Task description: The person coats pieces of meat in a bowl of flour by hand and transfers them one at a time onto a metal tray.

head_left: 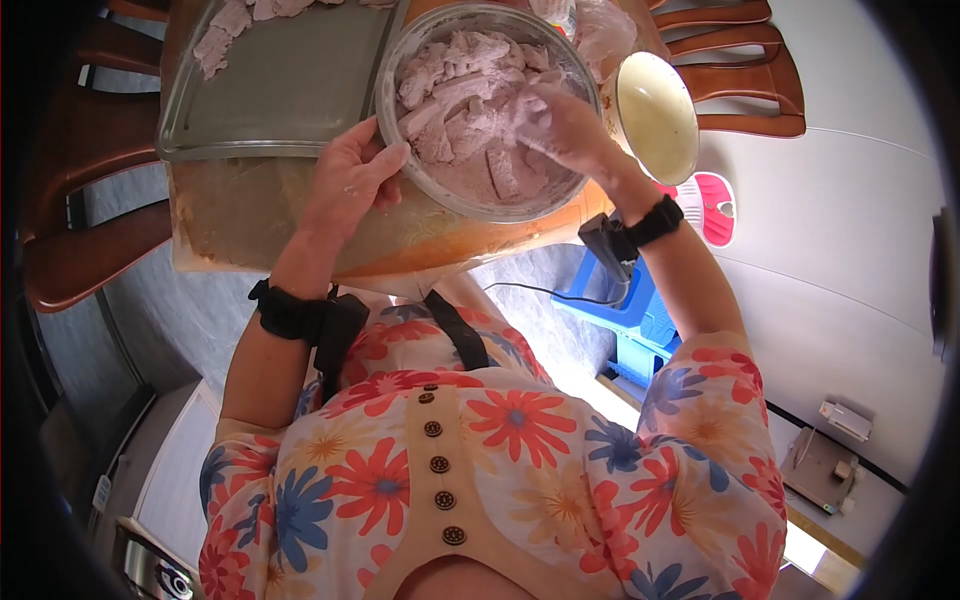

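Observation:
A round metal bowl (pixel 500 208) near the table's front edge holds lumpy, pale pink, floury pieces (pixel 460 110). My left hand (pixel 355 178) grips the bowl's left rim, thumb on the outside near the lower left. Over the right part of the bowl, my right hand (pixel 565 130) reaches in with its fingers in the pink pieces. Those fingertips are blurred and partly covered with powder, so whether they pinch a piece is hard to make out. To the left, a rectangular tray (pixel 270 100) carries more pink pieces (pixel 222 40) along its far side.
An empty cream bowl (pixel 655 118) is tilted at the right of the metal bowl, with a clear plastic bag (pixel 605 35) behind. Brown chairs (pixel 750 75) stand on both sides of the table (pixel 240 215). A blue plastic stool or crate (pixel 640 325) is below at the right.

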A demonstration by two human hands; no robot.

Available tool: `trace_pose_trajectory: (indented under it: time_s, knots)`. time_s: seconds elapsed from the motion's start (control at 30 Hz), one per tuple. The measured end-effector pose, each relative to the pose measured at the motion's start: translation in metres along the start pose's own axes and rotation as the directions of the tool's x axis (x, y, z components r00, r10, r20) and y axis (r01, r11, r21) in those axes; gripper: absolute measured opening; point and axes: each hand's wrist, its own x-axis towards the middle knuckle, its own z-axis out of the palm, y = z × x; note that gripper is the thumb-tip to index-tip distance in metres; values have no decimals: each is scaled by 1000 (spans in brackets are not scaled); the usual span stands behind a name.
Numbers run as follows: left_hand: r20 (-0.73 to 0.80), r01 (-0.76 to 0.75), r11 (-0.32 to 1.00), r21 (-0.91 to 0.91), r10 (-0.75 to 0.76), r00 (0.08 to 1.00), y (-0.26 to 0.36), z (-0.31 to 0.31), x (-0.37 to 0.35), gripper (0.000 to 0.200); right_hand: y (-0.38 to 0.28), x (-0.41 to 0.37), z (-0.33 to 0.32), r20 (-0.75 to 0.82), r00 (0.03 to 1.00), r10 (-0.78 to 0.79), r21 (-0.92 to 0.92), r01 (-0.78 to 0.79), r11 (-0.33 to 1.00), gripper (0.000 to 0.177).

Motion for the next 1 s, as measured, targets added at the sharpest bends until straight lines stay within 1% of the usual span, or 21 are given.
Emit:
trace_pose_trajectory:
  time_s: [0.07, 0.1, 0.17, 0.2, 0.27, 0.3, 0.33, 0.37, 0.4, 0.43, 0.47, 0.5, 0.57, 0.7, 0.77, 0.8, 0.83, 0.87, 0.9, 0.97, 1.0]
  knots:
    - [6, 2, 1000, 2, -2, 1000, -1, -1, 0, 22, -8, -7, 13, 36, 997, -61, -224, 68, 972, 28]
    - [-2, 4, 1000, 9, -4, 1000, -2, -1, 1, 23, -7, -6, 19, 35, 998, -59, -224, 65, 972, 28]
    - [-6, 0, 1000, 16, 0, 1000, -2, 0, 1, 23, -2, -5, 29, 32, 999, -30, -450, 41, 892, 43]
    - [-8, 2, 1000, 13, -2, 1000, -1, 1, 1, 23, 6, -1, 30, 31, 999, -31, -451, 41, 892, 43]
    - [-13, 1, 1000, 13, -1, 1000, 0, 0, 1, 22, 22, 11, 29, 45, 995, -85, -201, 92, 975, 39]
    - [-2, 4, 1000, 1, -4, 1000, 0, -1, 0, 22, 12, 10, 22, 49, 995, -87, -199, 95, 975, 39]
    - [8, 7, 1000, -13, -7, 1000, -1, -1, 0, 22, 2, 7, 9, 128, 990, 54, 10, -56, 998, 36]
    - [7, 9, 1000, -15, -9, 1000, -2, -1, 0, 22, -4, 5, 0, 231, 957, 175, 201, -223, 954, 33]
    - [2, 8, 1000, -16, -8, 1000, -2, -1, 0, 22, 0, 4, -3, 234, 956, 177, 200, -226, 954, 33]
    - [-3, 6, 1000, -15, -6, 1000, -2, -1, 0, 22, 5, 3, -6, 154, 987, 39, 83, -53, 995, 29]
    - [-3, 6, 1000, -16, -6, 1000, -3, -1, 1, 22, 7, 3, -7, 90, 990, -111, -47, 116, 992, 25]
    - [-1, 4, 1000, -22, -4, 1000, -3, -1, 1, 22, 8, 3, -7, 91, 990, -111, -47, 116, 992, 25]
    - [0, 1, 1000, -27, -1, 1000, -3, -1, 0, 22, 10, 4, -6, 20, 1000, -23, -236, 27, 971, 22]
    - [8, 7, 1000, -26, -6, 1000, -3, -2, 1, 22, 25, 9, -5, -36, 999, 12, -209, -19, 978, 24]
    - [8, 0, 1000, -18, 0, 1000, -2, -2, 0, 22, 23, 8, -5, -221, 943, -250, -238, 196, 951, 23]
    - [9, 9, 1000, -26, -8, 1000, -1, -1, 0, 22, 19, 6, -4, -218, 943, -251, -237, 198, 951, 23]
    - [11, 17, 999, -35, -17, 1000, 0, -1, -1, 23, 13, 4, -1, -109, 992, -68, -116, 56, 992, 20]
    - [11, 18, 999, -36, -18, 1000, -1, -1, -1, 23, 8, 3, 3, 22, 994, 108, -12, -107, 994, 18]
    - [6, 15, 1000, -24, -15, 1000, -1, -1, -1, 23, 8, 3, 9, 22, 994, 110, -13, -110, 994, 18]
    - [2, 11, 1000, -11, -11, 1000, -2, -2, 0, 23, 14, 4, 25, 209, 975, -77, -290, 137, 947, 16]
    - [10, 7, 1000, -7, -7, 1000, -3, -3, 1, 24, 16, 7, 29, 209, 975, -77, -290, 137, 947, 16]
